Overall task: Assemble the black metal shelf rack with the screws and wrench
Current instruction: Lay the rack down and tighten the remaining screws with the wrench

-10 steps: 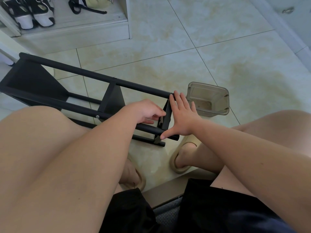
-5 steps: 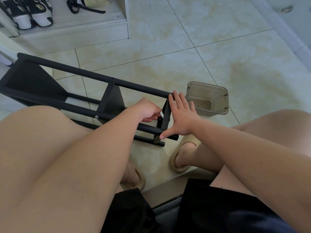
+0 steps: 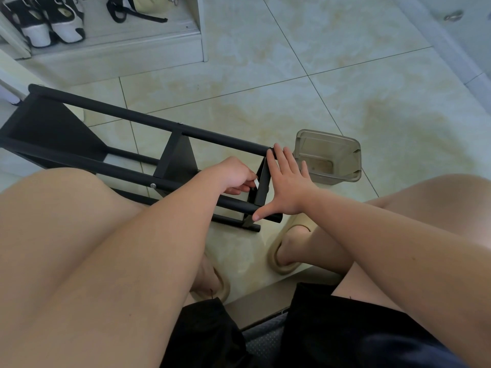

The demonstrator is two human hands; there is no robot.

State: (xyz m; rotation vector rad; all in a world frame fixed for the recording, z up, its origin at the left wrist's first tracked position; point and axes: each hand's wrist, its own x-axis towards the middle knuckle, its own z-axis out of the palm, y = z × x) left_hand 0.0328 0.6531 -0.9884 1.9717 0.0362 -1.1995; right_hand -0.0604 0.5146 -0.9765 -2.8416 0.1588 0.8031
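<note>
Black rack (image 3: 53,128): fastening end panel (image 3: 261,187).
Left hand (image 3: 235,176): pinching small pale piece (image 3: 256,183), perhaps the wrench.
Right hand (image 3: 288,187): flat, fingers spread, bracing panel.
Next: steady turns, panel square.

Viewpoint: your head camera, above your own lap.
Facing: forward and steeply down onto the tiled floor (image 3: 345,88).
Nearness: close; your thighs (image 3: 66,235) fill the lower frame, the rack (image 3: 53,128) just beyond them.

Open tiled floor (image 3: 265,88) lies beyond the rack (image 3: 127,116); a clear tub (image 3: 329,158) crowds its right end.
</note>
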